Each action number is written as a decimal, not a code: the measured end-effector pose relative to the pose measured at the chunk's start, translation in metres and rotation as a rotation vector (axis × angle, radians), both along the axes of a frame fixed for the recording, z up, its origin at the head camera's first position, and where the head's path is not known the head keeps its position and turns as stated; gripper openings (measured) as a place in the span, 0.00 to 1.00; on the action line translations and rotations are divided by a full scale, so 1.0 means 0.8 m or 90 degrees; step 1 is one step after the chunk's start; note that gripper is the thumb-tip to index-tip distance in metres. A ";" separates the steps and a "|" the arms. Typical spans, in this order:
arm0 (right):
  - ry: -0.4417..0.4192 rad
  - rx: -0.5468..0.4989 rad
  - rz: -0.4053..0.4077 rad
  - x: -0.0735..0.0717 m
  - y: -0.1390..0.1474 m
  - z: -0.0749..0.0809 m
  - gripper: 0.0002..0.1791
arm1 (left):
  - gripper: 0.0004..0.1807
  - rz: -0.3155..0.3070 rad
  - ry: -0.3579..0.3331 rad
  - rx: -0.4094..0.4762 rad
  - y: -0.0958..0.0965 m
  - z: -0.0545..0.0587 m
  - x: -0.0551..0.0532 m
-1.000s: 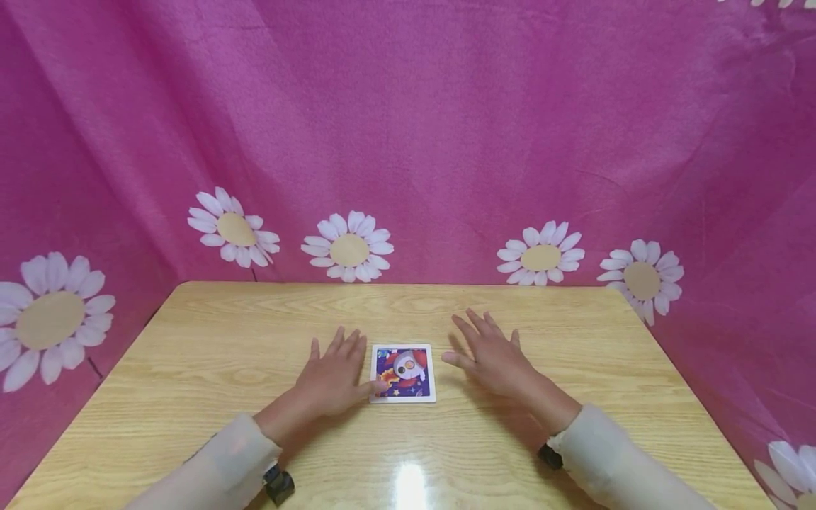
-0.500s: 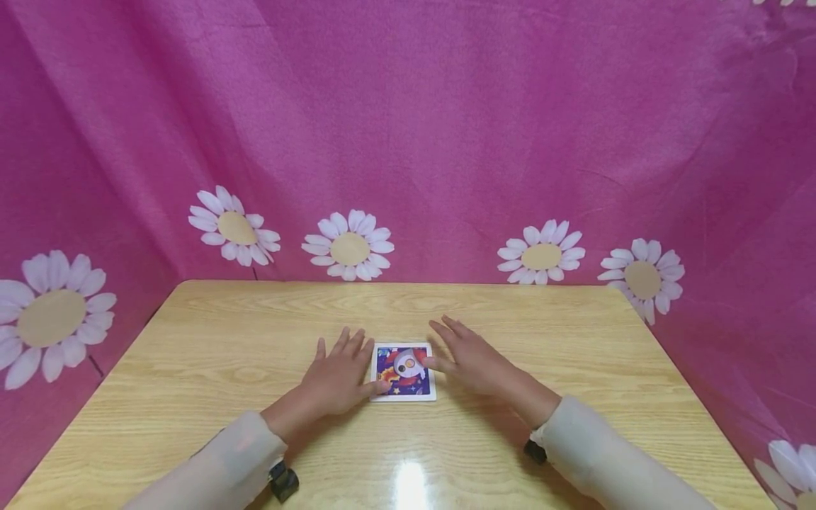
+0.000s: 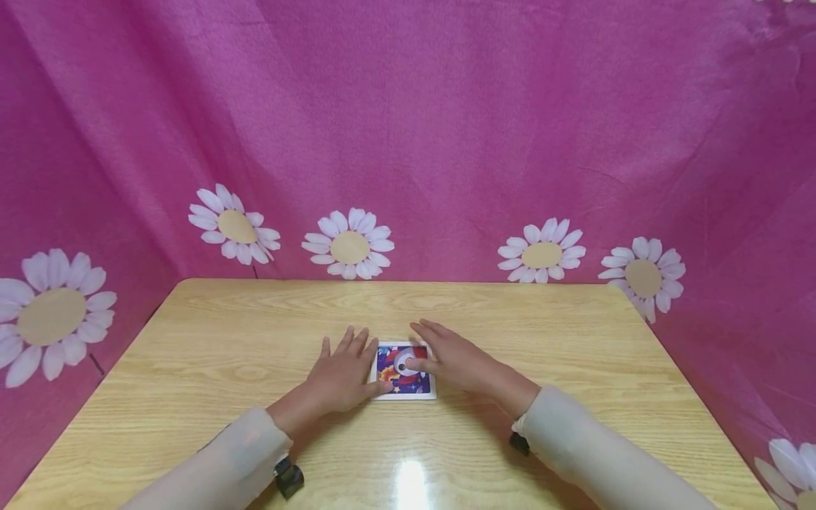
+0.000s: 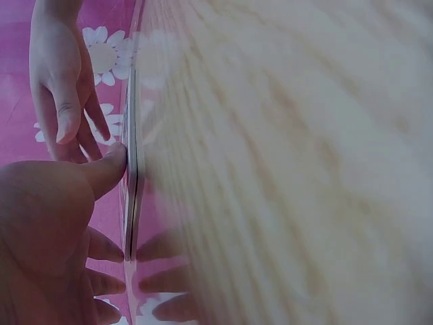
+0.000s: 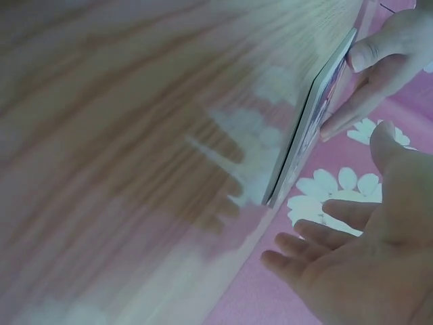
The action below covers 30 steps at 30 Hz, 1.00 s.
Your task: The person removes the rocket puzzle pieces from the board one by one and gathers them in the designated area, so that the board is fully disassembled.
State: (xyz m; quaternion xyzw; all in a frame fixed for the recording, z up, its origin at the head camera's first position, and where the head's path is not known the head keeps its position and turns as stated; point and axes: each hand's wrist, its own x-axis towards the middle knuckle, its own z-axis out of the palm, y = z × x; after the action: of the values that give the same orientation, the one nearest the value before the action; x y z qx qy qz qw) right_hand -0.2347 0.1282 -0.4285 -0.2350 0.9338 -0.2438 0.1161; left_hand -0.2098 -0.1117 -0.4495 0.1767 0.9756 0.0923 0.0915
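Note:
A thin square picture board (image 3: 408,389) with a white border lies flat on the wooden table. Its print shows a rocket-like figure and stars on dark purple. My left hand (image 3: 338,380) lies spread at the board's left side, its thumb resting on the lower left corner. From the right, my right hand (image 3: 460,363) reaches over the board's right edge with fingers extended, hiding part of the print. In the right wrist view that hand (image 5: 369,250) hovers apart from the board (image 5: 311,122). Two stacked layers show along the board's edge (image 4: 133,169) in the left wrist view.
The wooden table (image 3: 210,340) ends at a pink curtain (image 3: 414,142) with white daisies, which encloses its back and sides. A bright light reflection (image 3: 411,485) shows near the front. Dark straps (image 3: 289,478) sit at the wrists.
My right hand has moved left, from beside the board to above its right part. The left hand has shifted only slightly right, its thumb still on the corner. The board lies where it was.

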 end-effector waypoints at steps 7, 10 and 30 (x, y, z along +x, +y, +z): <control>0.012 -0.028 0.046 -0.007 -0.014 -0.006 0.40 | 0.50 -0.005 0.003 -0.006 0.000 -0.002 -0.003; 0.031 -0.049 0.077 -0.009 -0.018 -0.007 0.35 | 0.50 -0.005 -0.001 -0.003 0.000 0.000 -0.003; -0.054 -0.197 0.030 -0.054 -0.033 -0.022 0.15 | 0.49 -0.013 0.002 0.005 -0.001 0.001 0.003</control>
State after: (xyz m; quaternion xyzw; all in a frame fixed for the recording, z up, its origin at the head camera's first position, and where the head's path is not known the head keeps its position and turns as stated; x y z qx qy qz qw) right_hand -0.2782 0.1015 -0.4459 -0.2615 0.8736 -0.3913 0.1237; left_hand -0.2077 -0.1124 -0.4491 0.1874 0.9735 0.0951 0.0899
